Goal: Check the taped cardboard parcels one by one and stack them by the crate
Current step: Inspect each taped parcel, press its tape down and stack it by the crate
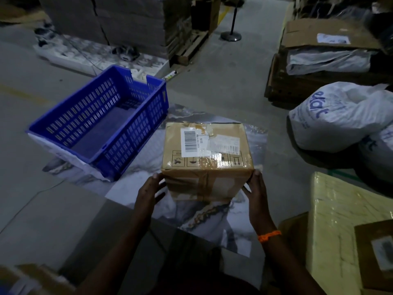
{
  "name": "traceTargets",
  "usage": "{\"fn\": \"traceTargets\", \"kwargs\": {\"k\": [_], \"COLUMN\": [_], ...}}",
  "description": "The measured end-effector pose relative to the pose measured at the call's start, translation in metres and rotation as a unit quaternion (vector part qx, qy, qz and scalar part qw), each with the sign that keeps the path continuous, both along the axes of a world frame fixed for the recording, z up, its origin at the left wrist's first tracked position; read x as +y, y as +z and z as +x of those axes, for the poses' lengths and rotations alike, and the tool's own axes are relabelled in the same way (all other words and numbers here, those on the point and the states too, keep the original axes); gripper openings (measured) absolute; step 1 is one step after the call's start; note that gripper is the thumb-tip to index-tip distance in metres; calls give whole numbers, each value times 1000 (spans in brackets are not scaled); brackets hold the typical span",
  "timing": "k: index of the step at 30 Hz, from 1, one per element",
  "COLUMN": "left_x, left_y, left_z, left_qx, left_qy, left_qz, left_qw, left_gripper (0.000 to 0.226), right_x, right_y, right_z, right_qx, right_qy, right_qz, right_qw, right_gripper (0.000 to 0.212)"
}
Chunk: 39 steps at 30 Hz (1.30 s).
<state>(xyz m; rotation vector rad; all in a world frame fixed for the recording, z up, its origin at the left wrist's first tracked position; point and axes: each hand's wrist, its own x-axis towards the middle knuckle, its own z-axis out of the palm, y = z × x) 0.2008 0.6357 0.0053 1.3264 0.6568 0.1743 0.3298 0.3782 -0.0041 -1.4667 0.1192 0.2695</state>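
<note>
Parcel [207, 160] at centre of frame, just right of the blue crate [131, 143], over the marbled sheet [212, 218] on the floor. Can't tell if it sits on the sheet or hangs just above it.

Step reads as check-or-place. Top face is toward the person, with barcode labels [190, 141] and clear tape showing, and brown tape down the near face. No stack visible beside the crate, so probably the first one down, early in the task.

Next move, my guess: set it flat and square close to the crate wall, so others can go on top. Then reach for the other parcel [376, 254] at lower right, which lies on a pale wrapped block [331, 220].

Hands:
- Left hand [150, 193] is on the parcel's left side, fingers spread and fairly straight.
- Right hand [256, 191] lies flat against the right side, fingers straight, orange wristband [269, 235] on the wrist.
- Neither curls round anything. The parcel is squeezed between two flat palms.

White sacks [340, 122] at right, well apart.
</note>
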Motion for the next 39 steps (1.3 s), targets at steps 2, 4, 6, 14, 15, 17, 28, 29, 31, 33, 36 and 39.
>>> {"fn": "traceTargets", "kwargs": {"k": [2, 4, 6, 14, 15, 17, 28, 29, 31, 33, 36, 39], "left_x": [0, 3, 7, 19, 19, 19, 15, 13, 7, 0, -5, -5], "left_y": [11, 20, 28, 62, 65, 72, 25, 13, -11, -27, -47, -63], "left_z": [8, 18, 25, 64, 67, 70, 28, 19, -1, -22, -47, -58], "left_qx": [14, 13, 8, -21, -23, -41, -90, -79, -42, -13, 18, 48], "left_qy": [21, 42, 40, -32, -38, -42, -24, -24, -2, 13, -19, 8], "left_qz": [12, 33, 69, 100, 104, 105, 156, 165, 146, 100, 55, 7], "left_qw": [1000, 999, 997, 994, 994, 993, 983, 983, 988, 995, 998, 999], "left_gripper": [38, 27, 24, 32, 35, 37, 63, 62, 60, 55, 42, 33], "right_x": [1, 2, 2, 19, 23, 26, 8, 7, 3, -1, -11, -22], "right_y": [4, 9, 16, 55, 56, 58, 22, 14, -2, -15, -33, -44], "right_z": [4, 10, 16, 58, 62, 67, 49, 41, 27, 16, 2, -11], "right_qx": [-1, -3, -17, -66, -68, -77, -110, -97, -61, -33, 5, 18], "right_qy": [4, -4, 4, 114, 118, 118, 142, 136, 122, 114, 100, 104], "right_qz": [-3, -7, -21, -48, -51, -47, -42, -39, -28, -25, -44, -68], "right_qw": [1000, 1000, 1000, 990, 989, 989, 983, 985, 990, 993, 994, 992], "right_gripper": [43, 49, 53, 54, 57, 54, 69, 70, 66, 59, 44, 33]}}
